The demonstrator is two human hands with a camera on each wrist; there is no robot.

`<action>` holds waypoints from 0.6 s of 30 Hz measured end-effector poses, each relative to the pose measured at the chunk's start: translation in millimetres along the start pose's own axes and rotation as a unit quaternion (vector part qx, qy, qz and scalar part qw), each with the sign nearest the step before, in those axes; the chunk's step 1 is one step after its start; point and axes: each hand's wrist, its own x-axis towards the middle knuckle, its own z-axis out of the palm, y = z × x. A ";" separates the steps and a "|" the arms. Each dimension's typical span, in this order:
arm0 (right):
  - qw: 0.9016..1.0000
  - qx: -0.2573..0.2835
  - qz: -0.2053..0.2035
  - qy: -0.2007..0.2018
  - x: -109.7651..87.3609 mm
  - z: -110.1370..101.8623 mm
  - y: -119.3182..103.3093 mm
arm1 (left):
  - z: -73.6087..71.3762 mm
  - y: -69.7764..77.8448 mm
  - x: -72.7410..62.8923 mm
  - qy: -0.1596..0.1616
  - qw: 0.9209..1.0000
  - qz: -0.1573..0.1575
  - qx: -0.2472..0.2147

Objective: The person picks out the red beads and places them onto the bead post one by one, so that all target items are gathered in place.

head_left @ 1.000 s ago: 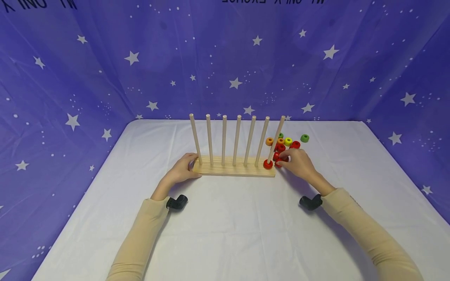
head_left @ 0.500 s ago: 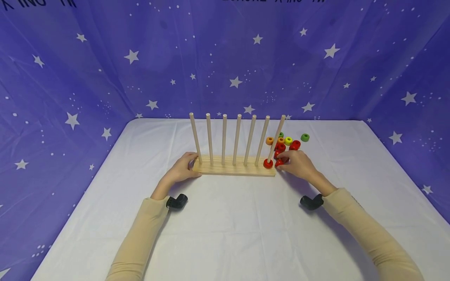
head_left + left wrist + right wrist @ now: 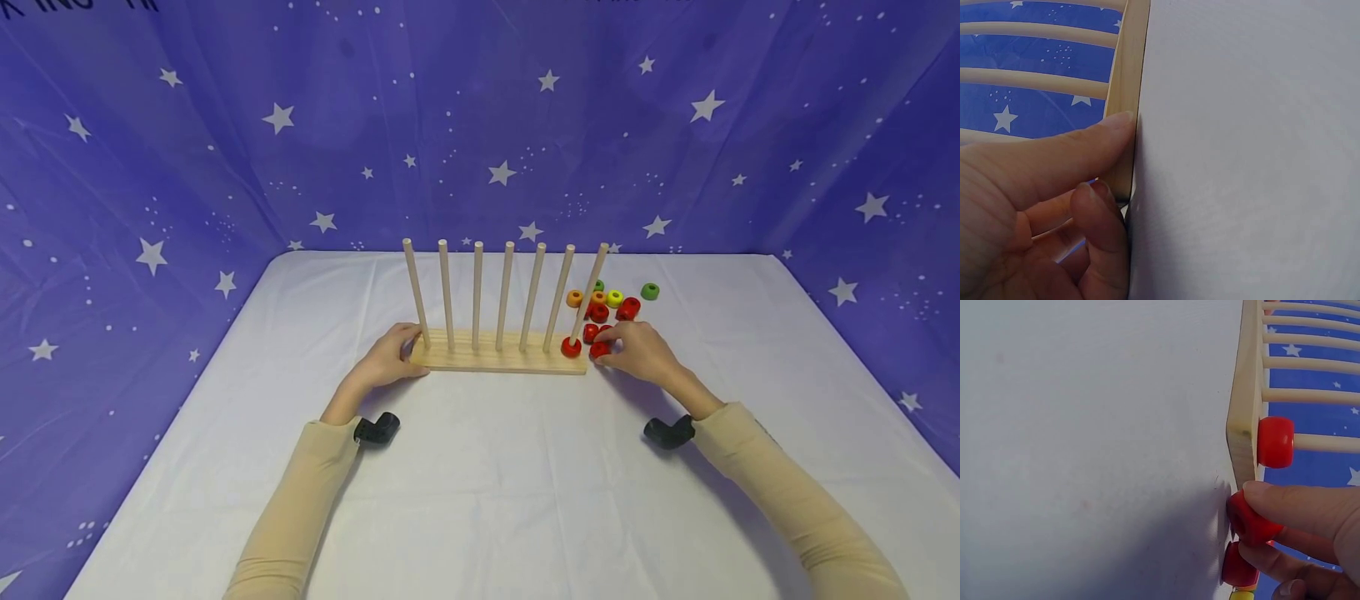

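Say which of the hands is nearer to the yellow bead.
Right. The right hand is close in front of the yellow bead, pinching a red bead; the left hand is well off to the left, gripping the rack by its left end.

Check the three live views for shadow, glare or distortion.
Head: the pegs splay outward, probably lens distortion; left wrist: shadow darkens the tablecloth alongside the board; right wrist: a large shadow on the tablecloth, faint sheen on the threaded red bead.
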 end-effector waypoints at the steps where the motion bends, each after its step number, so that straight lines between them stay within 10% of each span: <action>1: 1.000 0.000 0.001 0.000 -0.2 0.2 0.4 | 0.1 0.1 0.2 0.000 1.000 0.000 0.001; 18: 0.999 -0.001 -0.013 0.043 -9.8 -1.1 2.6 | 0.0 -1.0 0.3 0.001 1.000 0.004 0.004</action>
